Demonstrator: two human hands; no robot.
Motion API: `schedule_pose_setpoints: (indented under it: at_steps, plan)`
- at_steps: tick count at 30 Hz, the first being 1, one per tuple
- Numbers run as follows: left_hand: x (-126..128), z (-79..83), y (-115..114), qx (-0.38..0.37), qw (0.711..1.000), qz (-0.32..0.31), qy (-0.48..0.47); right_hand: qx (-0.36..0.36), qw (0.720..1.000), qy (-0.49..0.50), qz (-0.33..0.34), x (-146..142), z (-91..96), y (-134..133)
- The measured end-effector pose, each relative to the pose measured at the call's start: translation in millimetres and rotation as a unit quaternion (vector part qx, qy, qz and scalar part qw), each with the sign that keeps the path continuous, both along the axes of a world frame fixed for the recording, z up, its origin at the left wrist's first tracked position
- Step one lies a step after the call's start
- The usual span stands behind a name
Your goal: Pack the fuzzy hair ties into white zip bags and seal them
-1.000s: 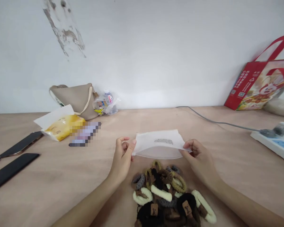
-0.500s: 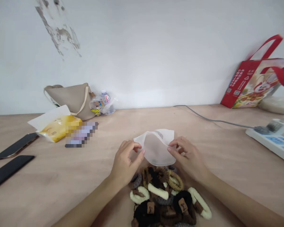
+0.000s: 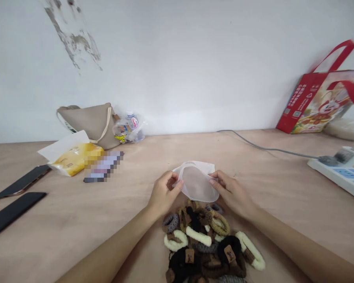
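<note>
Between my two hands is a small white translucent mesh bag (image 3: 198,184), its mouth spread partly apart. My left hand (image 3: 165,192) pinches the bag's left edge between thumb and fingers. On the opposite edge, my right hand (image 3: 230,192) grips the bag the same way. Just below the bag, nearer to me, lies a pile of fuzzy hair ties (image 3: 206,247) in black, brown, tan, grey and cream. Some of them carry small brown patches. Neither hand touches the pile.
At left lie a yellow tissue pack (image 3: 76,157), a phone (image 3: 104,167) and two dark flat devices, one a black slab (image 3: 17,212). A beige bag (image 3: 91,122) and a clear plastic bag (image 3: 131,127) stand by the wall. A power strip (image 3: 339,175) and red bag (image 3: 301,102) are right.
My hands have drawn slightly closer together, the left one moving right. The mesh bag's mouth has changed shape a little between them. The hair ties stay put.
</note>
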State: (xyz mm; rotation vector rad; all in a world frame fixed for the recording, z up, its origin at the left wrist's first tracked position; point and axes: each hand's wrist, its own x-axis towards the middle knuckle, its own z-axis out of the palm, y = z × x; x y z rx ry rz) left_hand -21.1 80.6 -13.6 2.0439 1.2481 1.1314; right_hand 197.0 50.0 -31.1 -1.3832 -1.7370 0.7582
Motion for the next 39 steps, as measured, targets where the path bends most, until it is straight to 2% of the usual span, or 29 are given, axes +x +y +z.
schedule_pose_setpoints:
  at_steps: [5,9,11,14,16,19,21,24,26,29,32,35,37,39]
  plan:
    - [-2.2,1.0,-1.5,0.038,0.999,-0.015,0.015,-0.001,1.000,-0.012,-0.001,1.8,-1.4,-0.5]
    - [-4.6,6.6,-9.1,0.113,0.993,0.017,0.015,0.022,0.999,0.007,-0.041,8.0,-6.9,-6.0]
    - [-5.0,8.8,-11.7,0.150,0.988,0.037,0.008,0.037,0.996,0.020,-0.076,15.7,-7.7,-19.0]
    - [-4.6,11.2,-14.0,0.192,0.980,0.058,-0.001,0.079,0.991,0.000,-0.105,31.4,-4.4,-54.3]
    - [-4.3,12.5,-15.2,0.209,0.976,0.064,-0.005,0.152,0.983,-0.090,-0.053,40.8,-0.8,-80.9]
    - [-4.0,14.5,-17.7,0.219,0.973,0.070,-0.005,0.256,0.942,-0.210,0.050,49.2,0.2,-109.1]
    - [-4.0,16.2,-19.9,0.219,0.973,0.077,-0.001,0.273,0.930,-0.238,0.059,52.7,-4.5,-116.9]
    - [-3.8,19.3,-23.8,0.226,0.970,0.087,0.007,0.246,0.942,-0.230,0.004,57.5,-11.9,-116.7]
    - [-3.0,21.1,-26.5,0.223,0.971,0.090,0.013,0.242,0.945,-0.219,-0.017,57.2,-8.8,-110.7]
    - [-1.0,22.7,-30.0,0.194,0.976,0.098,0.017,0.279,0.938,-0.207,-0.009,42.8,12.7,-92.1]
    - [-0.4,23.2,-32.1,0.171,0.980,0.103,0.013,0.320,0.929,-0.184,-0.007,15.3,39.9,-64.8]
    - [-2.7,24.9,-32.5,0.170,0.979,0.109,0.014,0.282,0.940,-0.191,0.026,-4.3,51.6,-45.1]
    - [-4.7,27.1,-32.0,0.161,0.980,0.117,0.010,0.243,0.949,-0.197,0.037,-7.3,48.3,-43.8]
    - [-6.0,29.4,-31.2,0.152,0.981,0.119,0.002,0.167,0.966,-0.193,0.039,-4.9,40.4,-49.9]
